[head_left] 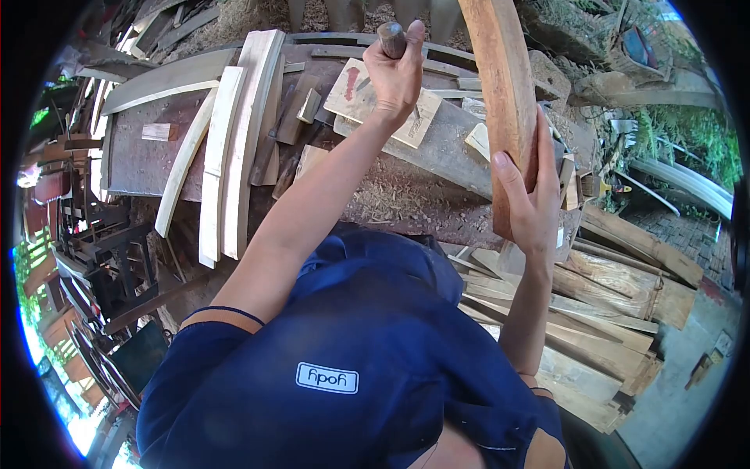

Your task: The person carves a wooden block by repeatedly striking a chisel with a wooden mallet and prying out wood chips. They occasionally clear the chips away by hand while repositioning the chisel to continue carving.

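Note:
My left hand (397, 82) is closed round a short, dark, round-ended handle (392, 39), its thumb up beside it; the rest of that object is hidden. On the right, my right hand (533, 199) grips the lower part of a long, slightly curved brown wooden piece (504, 78). Its thumb lies on the wood's face and its fingers run along the right edge. The piece rises past the top of the view. Beneath my left hand lies a pale board with a red mark (351, 84), on the workbench (312, 227).
Long pale wood strips (248, 141) and a small block (158, 132) lie on the bench's left part. Shavings (391, 195) cover the near middle. A brush (605, 187) is at the right edge. Stacked boards (609, 285) fill the lower right, and dark frames (101, 242) stand left.

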The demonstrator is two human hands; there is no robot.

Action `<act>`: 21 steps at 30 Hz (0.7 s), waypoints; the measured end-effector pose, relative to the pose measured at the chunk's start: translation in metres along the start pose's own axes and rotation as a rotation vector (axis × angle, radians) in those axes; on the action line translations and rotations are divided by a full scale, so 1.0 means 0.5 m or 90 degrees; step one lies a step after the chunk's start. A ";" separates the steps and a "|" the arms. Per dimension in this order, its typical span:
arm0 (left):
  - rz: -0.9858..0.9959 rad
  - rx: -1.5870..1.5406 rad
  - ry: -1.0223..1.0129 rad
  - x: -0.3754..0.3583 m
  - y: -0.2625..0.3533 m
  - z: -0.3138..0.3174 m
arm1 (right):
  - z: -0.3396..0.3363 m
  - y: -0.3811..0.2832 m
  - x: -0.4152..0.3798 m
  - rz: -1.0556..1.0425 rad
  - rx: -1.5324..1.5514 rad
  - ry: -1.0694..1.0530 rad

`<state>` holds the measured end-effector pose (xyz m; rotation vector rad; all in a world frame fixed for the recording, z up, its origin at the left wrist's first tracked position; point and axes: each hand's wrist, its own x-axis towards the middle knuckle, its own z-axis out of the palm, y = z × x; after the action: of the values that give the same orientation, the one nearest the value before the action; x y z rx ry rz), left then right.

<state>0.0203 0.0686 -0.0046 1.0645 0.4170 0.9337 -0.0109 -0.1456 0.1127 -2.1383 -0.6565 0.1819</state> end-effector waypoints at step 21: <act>0.107 0.017 0.024 -0.054 0.004 0.053 | -0.020 -0.142 0.103 -0.096 -0.150 -0.141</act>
<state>0.0226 0.0320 0.0057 1.1203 0.3769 1.1016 0.0089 -0.0920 0.1798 -2.3006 -1.0082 0.2729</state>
